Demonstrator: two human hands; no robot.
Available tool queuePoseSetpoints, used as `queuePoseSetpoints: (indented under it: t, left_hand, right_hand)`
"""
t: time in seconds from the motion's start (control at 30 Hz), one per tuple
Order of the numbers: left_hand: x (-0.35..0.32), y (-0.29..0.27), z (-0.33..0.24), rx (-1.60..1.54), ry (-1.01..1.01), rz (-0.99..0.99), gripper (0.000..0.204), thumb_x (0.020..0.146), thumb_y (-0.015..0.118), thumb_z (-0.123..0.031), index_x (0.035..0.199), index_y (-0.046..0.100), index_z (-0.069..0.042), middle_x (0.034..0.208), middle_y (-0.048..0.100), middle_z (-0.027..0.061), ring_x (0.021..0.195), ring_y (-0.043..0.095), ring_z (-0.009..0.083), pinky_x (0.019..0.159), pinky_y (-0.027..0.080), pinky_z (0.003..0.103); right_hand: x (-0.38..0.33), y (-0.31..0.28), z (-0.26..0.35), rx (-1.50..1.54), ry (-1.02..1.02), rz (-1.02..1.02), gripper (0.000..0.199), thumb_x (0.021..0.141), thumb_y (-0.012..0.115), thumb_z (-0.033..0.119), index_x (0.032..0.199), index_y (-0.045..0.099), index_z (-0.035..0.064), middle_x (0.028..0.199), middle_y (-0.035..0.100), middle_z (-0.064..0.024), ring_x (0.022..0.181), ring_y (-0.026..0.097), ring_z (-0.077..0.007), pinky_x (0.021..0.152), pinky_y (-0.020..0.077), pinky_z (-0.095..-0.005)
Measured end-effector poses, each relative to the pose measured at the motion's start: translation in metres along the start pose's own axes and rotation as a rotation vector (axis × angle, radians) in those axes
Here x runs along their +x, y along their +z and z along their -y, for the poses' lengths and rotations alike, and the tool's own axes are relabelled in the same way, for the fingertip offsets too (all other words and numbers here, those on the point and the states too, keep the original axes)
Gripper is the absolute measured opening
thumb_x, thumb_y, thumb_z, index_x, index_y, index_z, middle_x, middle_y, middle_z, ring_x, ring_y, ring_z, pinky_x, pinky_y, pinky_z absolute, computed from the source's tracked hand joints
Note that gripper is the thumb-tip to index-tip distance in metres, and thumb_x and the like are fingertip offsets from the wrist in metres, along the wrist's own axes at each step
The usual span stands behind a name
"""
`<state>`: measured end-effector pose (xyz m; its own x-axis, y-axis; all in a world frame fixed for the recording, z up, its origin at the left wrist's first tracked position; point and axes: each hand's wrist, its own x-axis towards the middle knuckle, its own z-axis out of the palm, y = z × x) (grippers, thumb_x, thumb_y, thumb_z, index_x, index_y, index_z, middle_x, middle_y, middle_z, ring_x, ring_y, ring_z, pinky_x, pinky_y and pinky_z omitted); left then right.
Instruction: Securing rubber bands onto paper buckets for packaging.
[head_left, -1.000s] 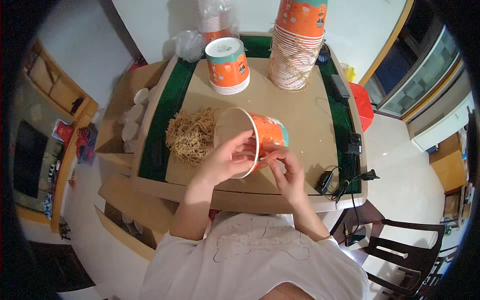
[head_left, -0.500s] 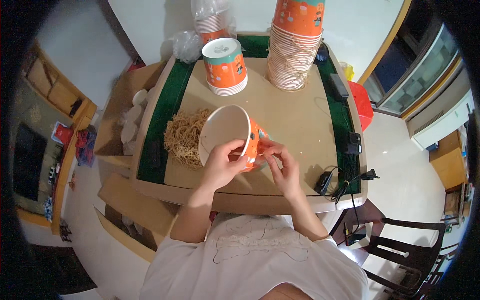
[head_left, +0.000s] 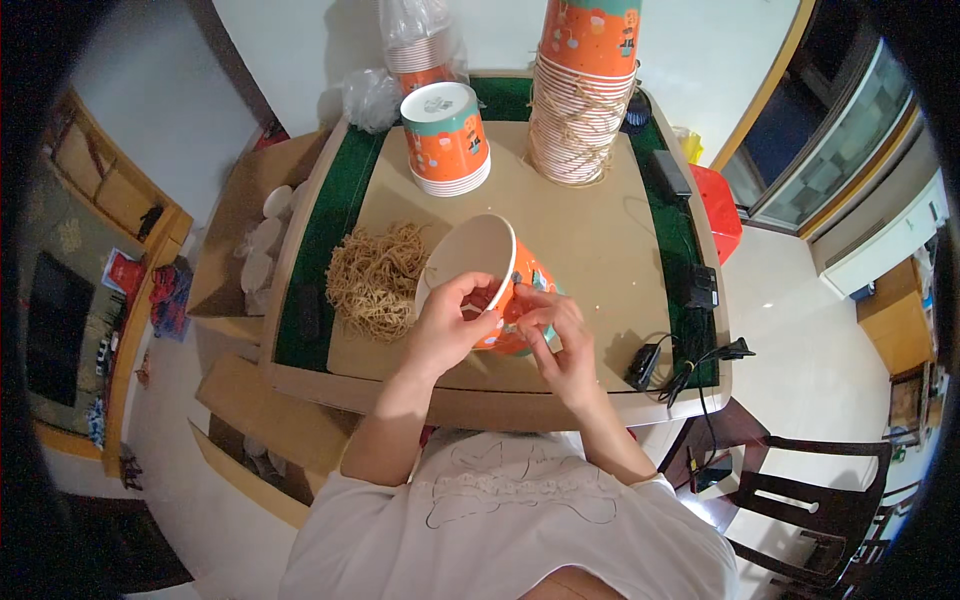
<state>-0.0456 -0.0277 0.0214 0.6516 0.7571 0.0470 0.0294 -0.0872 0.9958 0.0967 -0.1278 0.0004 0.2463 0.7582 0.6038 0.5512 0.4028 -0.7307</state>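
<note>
An orange and green paper bucket (head_left: 528, 268) with a white inside is tilted above the near part of the table, its mouth toward the left. My left hand (head_left: 450, 325) grips it by the rim, thumb and fingers closed over the wall. Against the bucket's outer side, my right hand (head_left: 562, 338) has its fingertips pinched together. Whatever lies between those fingertips is too small to make out. Left of the bucket lies a tangled heap of tan paper-like cords (head_left: 375, 275).
Behind stand a short stack of upturned buckets (head_left: 447, 145), a bagged stack (head_left: 418, 52) and a tall stack (head_left: 585, 115) with cords at its rims. Black adapters and cables (head_left: 690, 375) lie at the table's right edge. Cardboard boxes (head_left: 225, 260) sit left; a dark chair (head_left: 810, 500) stands right.
The bucket has shifted slightly right in my hands and turned a little. My right fingers have moved slightly along its outer wall, and my left hand keeps its grip on the rim.
</note>
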Motion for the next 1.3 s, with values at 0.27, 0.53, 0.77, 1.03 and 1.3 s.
queuePoseSetpoints:
  t: [0.27,0.53,0.77,1.03,1.3]
  left_hand:
    - [0.001,0.01,-0.004,0.202,0.05,-0.028,0.028,0.077,0.06,0.003,0.105,0.058,0.001,0.088,0.062,0.0032,0.081,0.057,0.0086,0.073,0.048,0.024]
    - [0.002,0.015,-0.002,0.168,0.051,0.068,0.023,0.08,0.06,0.001,0.102,0.055,-0.001,0.091,0.061,0.003,0.078,0.058,0.0078,0.069,0.048,0.023]
    - [0.001,0.02,-0.001,0.189,0.057,0.087,0.024,0.081,0.06,-0.001,0.105,0.057,-0.001,0.092,0.062,0.0041,0.079,0.059,0.009,0.069,0.048,0.024]
    - [0.002,0.022,0.0,0.192,0.093,0.085,0.023,0.082,0.059,0.0,0.105,0.061,0.0,0.094,0.062,0.0055,0.079,0.06,0.0101,0.067,0.049,0.024]
    - [-0.003,0.027,-0.016,0.287,0.147,0.002,0.029,0.08,0.063,0.001,0.109,0.06,-0.001,0.096,0.061,0.0066,0.083,0.06,0.0117,0.069,0.05,0.024]
  right_hand:
    - [-0.011,-0.003,-0.009,0.036,0.043,0.061,0.012,0.077,0.061,-0.004,0.086,0.059,0.0032,0.106,0.062,-0.0116,0.094,0.058,-0.0275,0.081,0.0459,-0.036]
    - [-0.006,-0.008,-0.008,0.062,0.037,-0.027,0.013,0.08,0.059,-0.006,0.091,0.058,0.0019,0.098,0.06,-0.011,0.084,0.059,-0.0178,0.074,0.0475,-0.0283]
    - [-0.007,-0.002,-0.012,0.338,0.326,-0.168,0.006,0.086,0.057,-0.002,0.091,0.057,-0.001,0.1,0.059,-0.0084,0.095,0.057,-0.0143,0.08,0.0495,-0.0278]
    - [-0.001,-0.009,-0.005,0.147,0.342,-0.089,0.01,0.085,0.06,0.0,0.094,0.058,0.0,0.1,0.061,-0.0079,0.092,0.06,-0.0151,0.077,0.0523,-0.0293]
    - [0.004,-0.014,-0.004,0.215,0.407,-0.046,0.008,0.086,0.059,0.002,0.093,0.057,-0.0024,0.092,0.062,-0.0081,0.082,0.062,-0.0145,0.073,0.0534,-0.0292]
